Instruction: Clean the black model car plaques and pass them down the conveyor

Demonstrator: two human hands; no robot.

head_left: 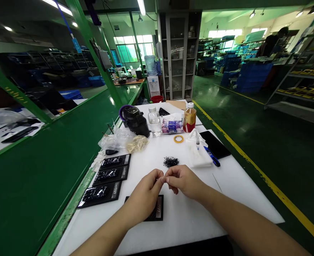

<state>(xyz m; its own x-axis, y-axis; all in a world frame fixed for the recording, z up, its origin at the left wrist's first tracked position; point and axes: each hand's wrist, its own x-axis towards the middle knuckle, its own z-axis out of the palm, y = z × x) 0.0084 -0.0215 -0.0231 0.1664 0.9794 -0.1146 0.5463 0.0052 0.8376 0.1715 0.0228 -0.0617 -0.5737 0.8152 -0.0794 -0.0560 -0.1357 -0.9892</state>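
My left hand and my right hand meet over the white table, fingertips pinched together. Whatever is between the fingertips is hidden or too small to name. Under my left hand and forearm lies a black rectangular panel with light lettering, partly covered. Just beyond the fingers is a small heap of thin black strands or bits. To the left, 3 similar black panels with glossy raised parts lie in a row: a near panel, a middle panel and a far panel.
At the back stand a black jug-like container, a clear bottle, a tissue pack and a gold-red bottle. A yellow tape roll, white cloths, a blue cutter and plastic bags lie nearer. A green partition borders the left.
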